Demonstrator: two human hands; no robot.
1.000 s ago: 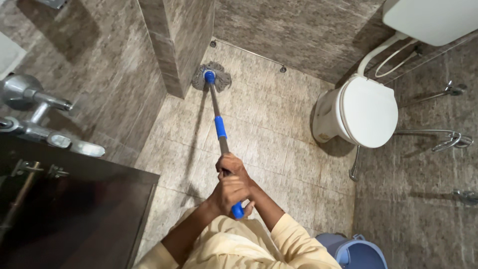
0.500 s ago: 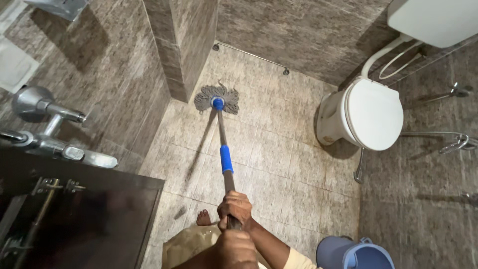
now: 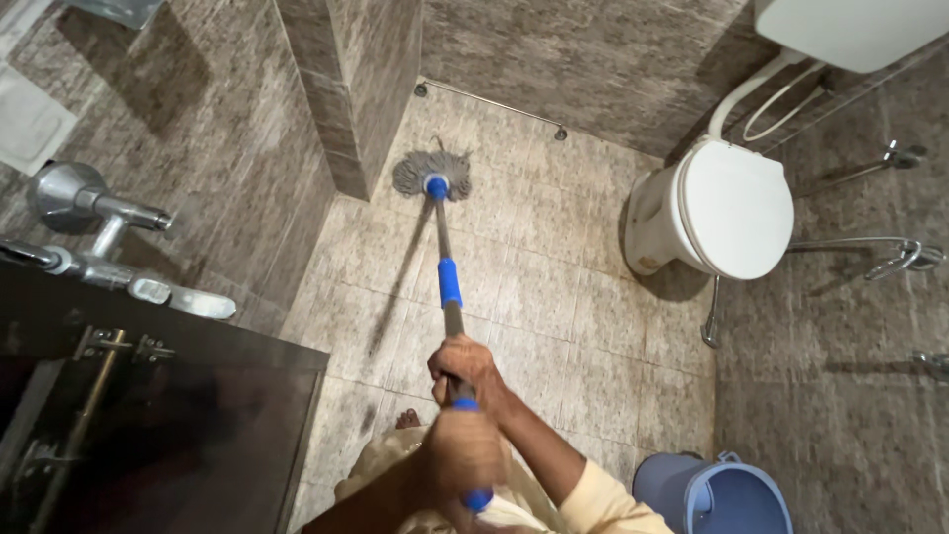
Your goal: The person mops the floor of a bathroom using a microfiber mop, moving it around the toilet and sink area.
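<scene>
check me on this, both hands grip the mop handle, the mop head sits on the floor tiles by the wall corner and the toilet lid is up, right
Not quite: the toilet lid is down, closed over the bowl, as the head view shows. The rest holds: the left hand and right hand both grip the mop handle, and the mop head sits on the floor tiles by the wall corner.
</scene>
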